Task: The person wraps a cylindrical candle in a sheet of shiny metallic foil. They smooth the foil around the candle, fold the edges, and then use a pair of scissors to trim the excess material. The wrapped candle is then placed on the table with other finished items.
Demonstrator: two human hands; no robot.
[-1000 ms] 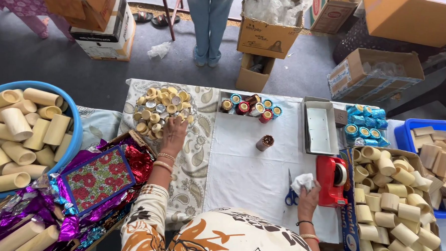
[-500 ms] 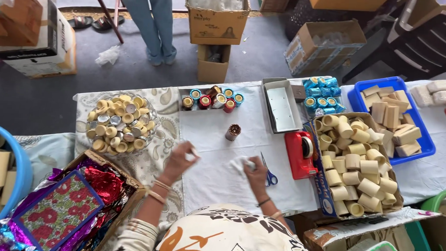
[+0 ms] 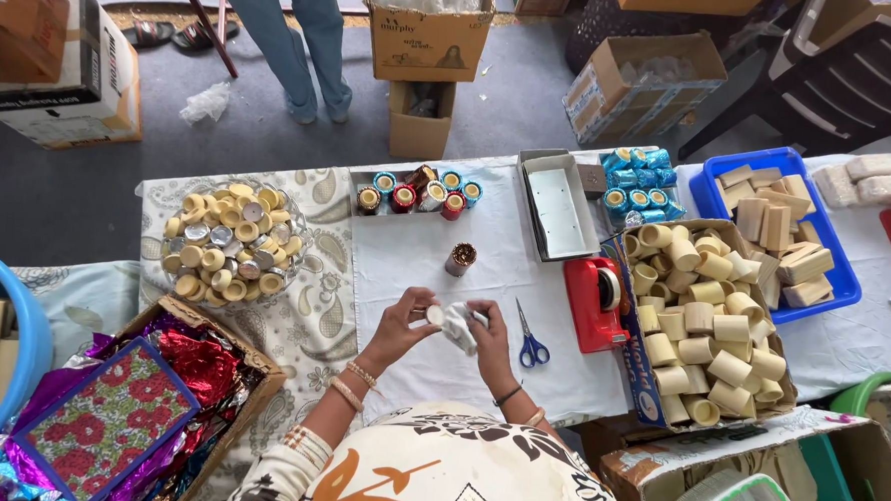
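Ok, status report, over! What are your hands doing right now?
Left hand pinches a small cream cap. Right hand grips a silvery wrapped piece. Both above the white cloth. Scissors lie just right, apart.

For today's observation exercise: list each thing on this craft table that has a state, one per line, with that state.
Left hand: pinching a small round cap.
Right hand: gripping a silvery wrapped piece.
Scissors: lying flat, blades shut.
Red tape dispenser: upright, roll loaded.
White box: open.
Small tube: standing upright, alone.
Carton of tubes: open, full.
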